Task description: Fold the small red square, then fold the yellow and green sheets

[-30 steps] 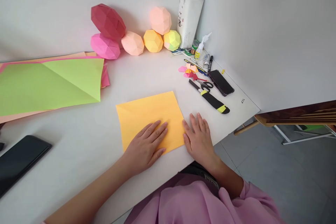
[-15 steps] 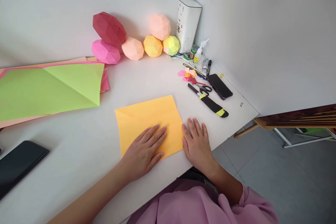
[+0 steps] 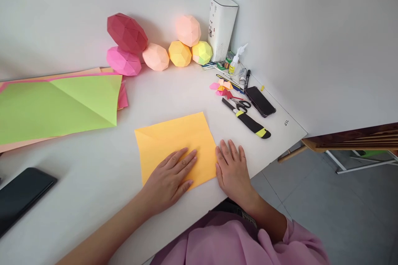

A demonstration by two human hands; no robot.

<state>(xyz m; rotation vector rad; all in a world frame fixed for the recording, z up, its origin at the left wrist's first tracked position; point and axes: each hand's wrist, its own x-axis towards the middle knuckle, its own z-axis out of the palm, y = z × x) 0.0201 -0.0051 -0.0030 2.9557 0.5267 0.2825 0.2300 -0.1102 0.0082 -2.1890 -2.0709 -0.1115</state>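
A sheet of orange-yellow paper (image 3: pixel 180 134) lies flat on the white table (image 3: pixel 102 165), with a faint crease near its far left corner. My left hand (image 3: pixel 169 180) rests flat on the lower part of the sheet, fingers stretched out, covering some of its near edge. Just beyond the sheet's right edge, my right hand (image 3: pixel 233 169) lies palm down with its fingers spread. Its thumb and index finger are at the paper's edge. Neither hand grips anything.
Faceted paper balls (image 3: pixel 127 33) sit along the wall, beside a white box-shaped device (image 3: pixel 222 29). A utility knife (image 3: pixel 248 122), scissors (image 3: pixel 243 105), a phone (image 3: pixel 260 101) and a glue bottle (image 3: pixel 234 64) lie or stand at right. Green paper (image 3: pixel 62 107) and another phone (image 3: pixel 26 196) are left.
The view has shifted very slightly. Both hands keep their places on and beside the orange-yellow paper.
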